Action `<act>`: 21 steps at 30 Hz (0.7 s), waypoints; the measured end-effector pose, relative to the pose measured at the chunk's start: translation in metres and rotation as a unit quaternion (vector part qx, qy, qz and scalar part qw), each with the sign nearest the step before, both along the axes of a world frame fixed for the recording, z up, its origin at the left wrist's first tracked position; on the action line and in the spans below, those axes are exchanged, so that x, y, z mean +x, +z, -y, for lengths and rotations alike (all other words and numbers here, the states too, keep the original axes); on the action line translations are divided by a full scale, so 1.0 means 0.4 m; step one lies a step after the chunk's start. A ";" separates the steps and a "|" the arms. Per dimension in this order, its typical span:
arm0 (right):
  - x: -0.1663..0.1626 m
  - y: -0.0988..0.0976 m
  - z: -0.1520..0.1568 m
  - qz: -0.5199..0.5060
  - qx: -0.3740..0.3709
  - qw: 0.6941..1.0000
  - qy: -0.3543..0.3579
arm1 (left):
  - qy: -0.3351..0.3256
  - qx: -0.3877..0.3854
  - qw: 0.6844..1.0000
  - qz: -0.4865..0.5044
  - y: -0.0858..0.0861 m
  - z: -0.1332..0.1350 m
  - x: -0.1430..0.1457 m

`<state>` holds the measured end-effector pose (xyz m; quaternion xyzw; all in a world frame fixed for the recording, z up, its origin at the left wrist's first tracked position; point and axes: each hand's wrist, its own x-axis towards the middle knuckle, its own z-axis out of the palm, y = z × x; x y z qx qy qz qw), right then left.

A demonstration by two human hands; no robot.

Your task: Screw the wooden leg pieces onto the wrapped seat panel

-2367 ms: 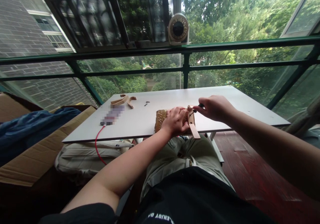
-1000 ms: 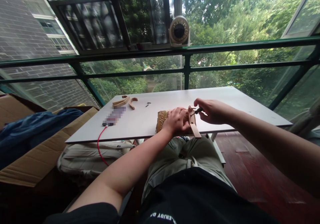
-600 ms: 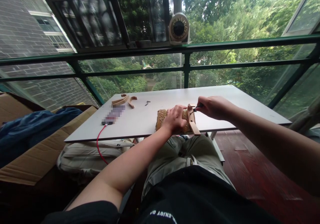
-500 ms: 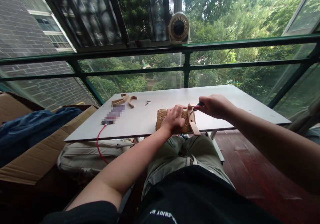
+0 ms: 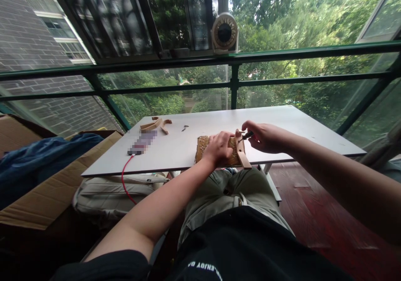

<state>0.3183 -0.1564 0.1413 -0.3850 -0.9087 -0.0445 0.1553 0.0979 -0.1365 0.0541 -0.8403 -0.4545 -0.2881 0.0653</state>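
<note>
My left hand (image 5: 218, 148) presses down with bent fingers on a brown, rough-surfaced block (image 5: 203, 147) at the table's front edge, gripping it. A curved light-wood piece (image 5: 243, 157) with a dark hole leans along the block's right end, close to my left fingertips. In my right hand (image 5: 261, 136) is a slim tool with a dark handle (image 5: 248, 135), which looks like a screwdriver. Its thin shaft points left and meets the upper part of the wooden piece. The very tip is too small to make out.
On the white table (image 5: 175, 155), curved wooden pieces (image 5: 153, 124) and small metal bits (image 5: 184, 128) lie toward the back left. A blurred-out phone-like device (image 5: 142, 143) has a red cable (image 5: 123, 180) hanging over the edge. An open cardboard box (image 5: 62, 180) and a pale bag (image 5: 103, 195) stand left.
My right hand has turned about the tool and dropped slightly, its index finger now raised and more of the handle showing. My left hand, block and wooden piece stay put.
</note>
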 end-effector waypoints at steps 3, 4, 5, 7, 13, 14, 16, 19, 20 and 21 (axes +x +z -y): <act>-0.001 0.003 0.001 0.003 0.006 1.000 -0.009 | -0.003 0.008 1.000 -0.005 0.000 0.000 0.000; 0.000 0.004 0.000 0.001 0.009 1.000 -0.015 | -0.006 0.010 1.000 -0.006 0.001 0.001 0.000; 0.000 0.005 -0.002 -0.001 0.012 1.000 -0.021 | -0.009 0.011 1.000 -0.007 0.002 0.002 -0.001; 0.002 0.006 -0.006 0.000 0.021 0.999 -0.035 | -0.015 0.013 1.000 -0.008 0.004 0.006 -0.001; 0.000 0.004 -0.019 0.016 0.081 0.991 -0.102 | -0.021 0.010 1.000 -0.010 0.007 0.014 -0.001; 0.000 0.003 -0.020 0.012 0.085 0.990 -0.110 | -0.021 0.009 1.000 -0.009 0.008 0.014 -0.001; 0.001 -0.002 -0.023 -0.001 0.088 0.989 -0.120 | -0.022 0.008 1.000 -0.007 0.007 0.013 -0.001; 0.008 -0.011 -0.028 -0.028 0.082 0.990 -0.115 | -0.023 0.012 1.000 -0.003 0.007 0.011 -0.001; 0.011 -0.014 -0.030 -0.040 0.073 0.991 -0.104 | -0.024 0.014 1.000 -0.002 0.007 0.011 -0.001; 0.013 -0.016 -0.031 -0.050 0.062 0.993 -0.089 | -0.024 0.015 1.000 -0.001 0.007 0.011 -0.001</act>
